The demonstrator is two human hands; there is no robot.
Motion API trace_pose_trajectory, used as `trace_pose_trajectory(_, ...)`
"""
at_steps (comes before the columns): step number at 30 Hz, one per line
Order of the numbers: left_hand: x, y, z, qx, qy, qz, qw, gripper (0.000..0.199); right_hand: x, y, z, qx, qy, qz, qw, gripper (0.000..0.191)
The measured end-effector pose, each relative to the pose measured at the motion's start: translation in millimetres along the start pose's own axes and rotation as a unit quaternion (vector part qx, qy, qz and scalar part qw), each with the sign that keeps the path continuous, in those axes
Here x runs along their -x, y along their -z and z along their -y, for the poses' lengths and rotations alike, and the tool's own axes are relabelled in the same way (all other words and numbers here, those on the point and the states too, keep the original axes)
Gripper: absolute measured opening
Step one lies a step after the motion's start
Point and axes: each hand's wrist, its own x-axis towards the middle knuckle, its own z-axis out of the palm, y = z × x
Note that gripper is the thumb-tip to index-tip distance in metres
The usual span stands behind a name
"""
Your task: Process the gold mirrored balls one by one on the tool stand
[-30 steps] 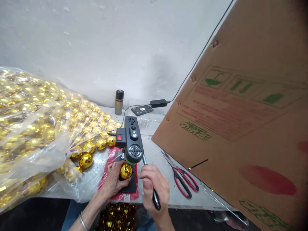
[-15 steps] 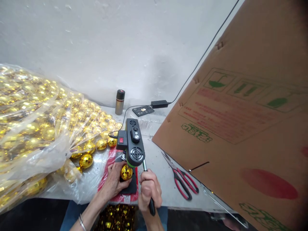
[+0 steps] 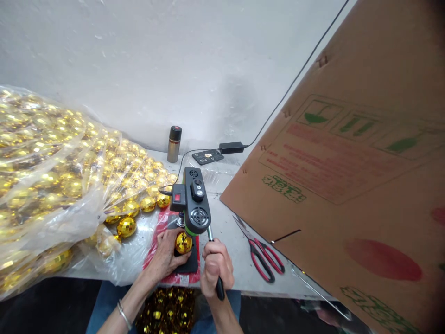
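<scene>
A gold mirrored ball [image 3: 183, 243] sits under the head of a black bench machine [image 3: 196, 199] with a red switch. My left hand [image 3: 167, 253] is closed around the ball's left side, thumb at its lower edge. My right hand [image 3: 217, 266] is wrapped round the machine's lever [image 3: 219, 288], whose black grip end points down toward me. Beneath the ball, the machine's dark base [image 3: 187, 266] rests on red plastic [image 3: 153, 253]. The ball's top edge is partly hidden by the machine head.
Gold balls in a clear plastic bag [image 3: 62, 176] fill the left side. Red-handled scissors [image 3: 266, 260] lie to the right, beside a large cardboard box [image 3: 333, 176]. Behind stand a spray can [image 3: 174, 144] and a power adapter [image 3: 231, 148]. More gold balls [image 3: 167, 311] are below the table edge.
The view has shifted slightly. Both hands keep their places, the left on the ball and the right on the lever, with no clear movement of either.
</scene>
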Motion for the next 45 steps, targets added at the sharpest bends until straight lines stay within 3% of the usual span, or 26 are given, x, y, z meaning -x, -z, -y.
trace_pose_trajectory(11, -2.5, 4.8, -7.0, 0.010, 0.010, 0.007, 1.000, 0.055, 1.4, 0.5, -0.8, -0.004, 0.002, 0.001, 1.000, 0.040)
trace_pose_trajectory(34, -5.7, 4.7, -1.1, 0.003, 0.005, 0.019, 1.000, 0.056, 15.9, -3.6, -6.7, -0.030, -0.022, -0.002, 0.999, 0.035)
trace_pose_trajectory(45, -8.9, 4.6, -2.0, 0.007, -0.002, 0.012, 1.000, 0.056, 26.1, -9.9, -17.2, 0.001, 0.035, 0.003, 0.999, 0.037)
